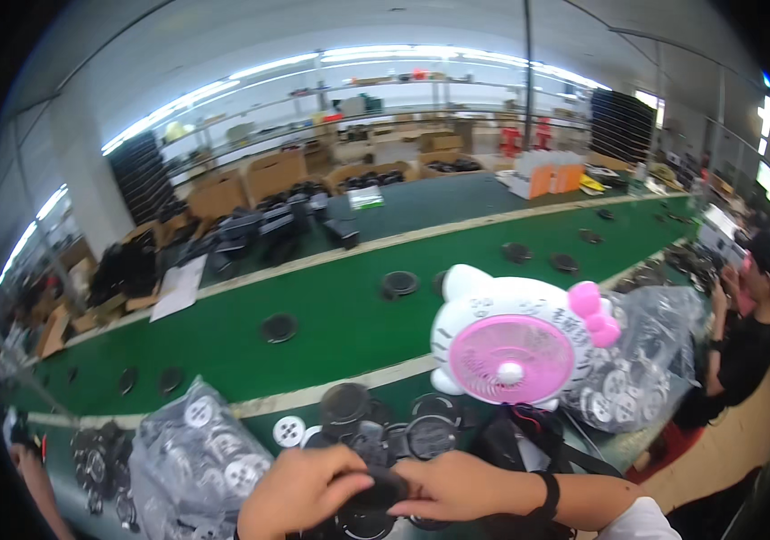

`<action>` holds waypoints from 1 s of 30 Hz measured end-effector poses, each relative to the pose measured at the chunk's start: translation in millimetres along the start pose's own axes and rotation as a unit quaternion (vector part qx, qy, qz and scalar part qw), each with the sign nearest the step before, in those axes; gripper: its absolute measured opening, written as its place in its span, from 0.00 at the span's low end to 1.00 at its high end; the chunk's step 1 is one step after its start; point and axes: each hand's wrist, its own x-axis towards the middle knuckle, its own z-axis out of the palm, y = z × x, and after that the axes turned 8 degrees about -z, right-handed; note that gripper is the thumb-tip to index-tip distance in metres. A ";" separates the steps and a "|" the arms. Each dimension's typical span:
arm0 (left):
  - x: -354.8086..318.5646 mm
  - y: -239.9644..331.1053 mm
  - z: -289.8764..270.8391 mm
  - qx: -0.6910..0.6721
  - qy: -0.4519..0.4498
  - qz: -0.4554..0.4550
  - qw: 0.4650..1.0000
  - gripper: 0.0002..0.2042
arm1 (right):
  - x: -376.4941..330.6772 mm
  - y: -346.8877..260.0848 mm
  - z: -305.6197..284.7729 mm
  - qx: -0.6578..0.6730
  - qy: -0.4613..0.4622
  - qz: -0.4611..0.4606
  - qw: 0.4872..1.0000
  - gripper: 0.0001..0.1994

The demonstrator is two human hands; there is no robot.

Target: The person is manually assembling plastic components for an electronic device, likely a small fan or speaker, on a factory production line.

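Both of my hands are closed on one black round part at the near edge of the bench. My left hand (pixel 299 490) grips its left side with thumb and fingers, and my right hand (pixel 462 486) pinches its right side. The black round part (pixel 381 489) is dark and partly covered by my fingers, so its details are hidden. More black round parts (pixel 432 436) lie heaped just beyond my hands. A white disc (pixel 289 431) with holes rests beside that heap on the left.
A clear bag of white discs (pixel 173 463) stands at left, another bag (pixel 642 387) at right. A white and pink cat-shaped fan (pixel 511 351) stands beyond my right hand. Black round pieces lie along the green conveyor belt (pixel 340 292). A co-worker (pixel 750 333) sits at right.
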 end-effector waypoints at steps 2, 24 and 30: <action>7.6 -26.4 -15.3 -0.006 0.068 -0.111 0.991 0.10 | 9.8 8.9 -2.5 -0.030 0.042 -0.025 0.998 0.21; -10.5 -114.1 -8.7 0.052 0.336 -0.240 0.909 0.07 | 151.4 67.0 -28.2 -0.200 0.020 -0.005 0.980 0.32; 11.5 -110.4 20.4 0.111 0.233 -0.237 0.937 0.10 | 179.3 90.2 -18.1 -0.211 -0.103 0.028 0.972 0.47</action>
